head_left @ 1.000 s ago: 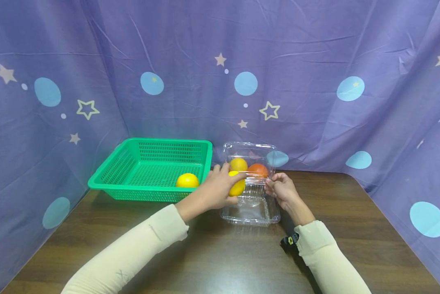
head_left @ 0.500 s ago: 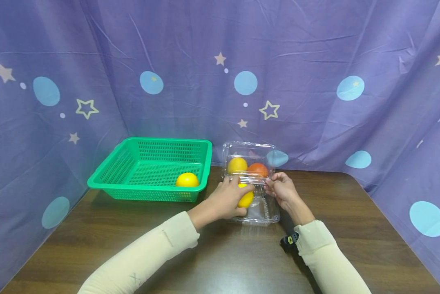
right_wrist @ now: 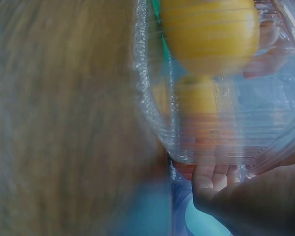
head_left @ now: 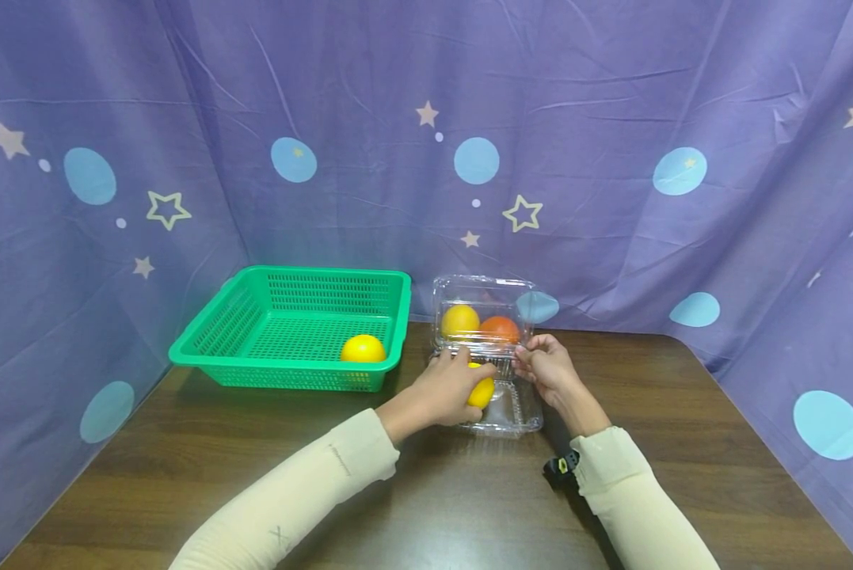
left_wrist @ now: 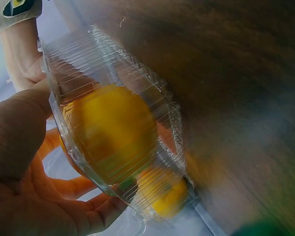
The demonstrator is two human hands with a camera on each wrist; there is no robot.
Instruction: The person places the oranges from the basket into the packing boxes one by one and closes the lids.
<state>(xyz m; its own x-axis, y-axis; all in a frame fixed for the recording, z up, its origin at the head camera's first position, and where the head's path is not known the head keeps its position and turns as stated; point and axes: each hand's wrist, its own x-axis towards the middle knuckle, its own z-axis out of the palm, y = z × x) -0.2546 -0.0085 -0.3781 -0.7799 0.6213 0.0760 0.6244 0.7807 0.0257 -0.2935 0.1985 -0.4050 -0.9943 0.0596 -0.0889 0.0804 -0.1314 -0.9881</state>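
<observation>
A clear plastic clamshell box (head_left: 508, 416) stands on the table with its raised half at the back. My left hand (head_left: 439, 392) grips a yellow-orange round fruit (head_left: 482, 389) low in the front half. Through the box's ridged wall, the left wrist view shows this fruit (left_wrist: 113, 132) with fingers curled around it. My right hand (head_left: 550, 372) pinches the plastic edge at the box's right side, between its two halves. Another yellow fruit (head_left: 460, 322) and an orange-red fruit (head_left: 500, 328) sit side by side at the back, seen through the clear plastic.
To the left stands a green slotted basket (head_left: 291, 366), holding one yellow fruit (head_left: 363, 348) in its near right corner. A purple curtain (head_left: 369, 198) with stars and blue ovals hangs behind the brown wooden table (head_left: 440, 499).
My left hand has carried the yellow-orange fruit down and a little right, from in front of the raised half into the front half. My right hand stays in place.
</observation>
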